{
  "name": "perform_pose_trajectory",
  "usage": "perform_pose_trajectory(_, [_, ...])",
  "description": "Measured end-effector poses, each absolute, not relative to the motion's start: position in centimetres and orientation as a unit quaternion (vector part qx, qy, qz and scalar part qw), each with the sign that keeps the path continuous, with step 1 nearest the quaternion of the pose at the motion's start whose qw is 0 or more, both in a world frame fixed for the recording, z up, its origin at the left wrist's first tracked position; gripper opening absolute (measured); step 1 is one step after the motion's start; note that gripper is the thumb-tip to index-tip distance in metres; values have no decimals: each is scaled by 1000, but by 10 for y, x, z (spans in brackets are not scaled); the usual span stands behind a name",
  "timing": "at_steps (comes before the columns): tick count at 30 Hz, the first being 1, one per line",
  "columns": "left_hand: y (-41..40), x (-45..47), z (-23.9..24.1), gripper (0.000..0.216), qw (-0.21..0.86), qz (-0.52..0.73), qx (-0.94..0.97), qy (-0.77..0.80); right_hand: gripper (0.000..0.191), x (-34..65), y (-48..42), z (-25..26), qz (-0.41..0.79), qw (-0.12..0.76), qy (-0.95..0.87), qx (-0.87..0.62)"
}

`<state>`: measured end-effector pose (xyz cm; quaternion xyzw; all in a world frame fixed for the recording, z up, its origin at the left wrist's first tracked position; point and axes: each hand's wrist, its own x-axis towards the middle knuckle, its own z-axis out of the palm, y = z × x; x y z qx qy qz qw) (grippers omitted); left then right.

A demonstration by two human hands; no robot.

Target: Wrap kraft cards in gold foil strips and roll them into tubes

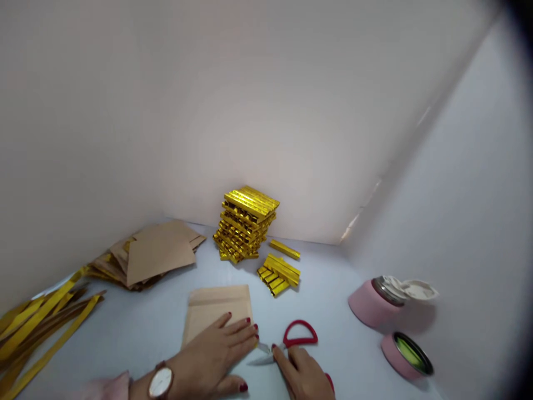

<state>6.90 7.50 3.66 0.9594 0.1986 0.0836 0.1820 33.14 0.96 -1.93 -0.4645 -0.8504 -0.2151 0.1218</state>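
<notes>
Seen from above the desk [333,311], with the hands at 6 o'clock. The left hand [212,350] lies flat on a kraft card [216,308], its fingers [241,328] spread apart and pressing down near the card's right edge, with a round wristwatch [160,382] on the wrist. The right hand [300,372] lies just beside it, its fingers [291,358] together and clamped on the red handles of a pair of scissors [300,333]. One handle loop stands clear above the hand, and the other shows only in part beneath it. The metal blades [262,360] point toward the left hand, close to the card's lower right corner; whether they touch the card cannot be told. At 12 o'clock stands a tall stack of gold strips [249,222], with a smaller stack [277,274] and a single strip [284,249] just in front. At 10 o'clock lies a pile of kraft cards [160,253], and long gold strips [37,333] fan out at 9 o'clock. At 3 o'clock a pink flask [375,303] lies on its side near its pink lid [406,355].
</notes>
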Motion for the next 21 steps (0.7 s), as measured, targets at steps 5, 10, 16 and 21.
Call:
perform_pose_trajectory(5, [71,70,39,64,209,73,951,217,38,324,5,0,-191,156,-841,-481])
perform_pose_trajectory(10, [72,71,40,65,205,82,951,214,38,321,7,9,-157,160,-855,-468])
perform_pose_trajectory(16, [73,71,39,65,203,74,952,215,38,326,7,5,-120,154,-860,-472])
perform_pose_trajectory(21, [73,71,38,65,205,70,952,217,40,333,3,-6,-134,194,-850,-472])
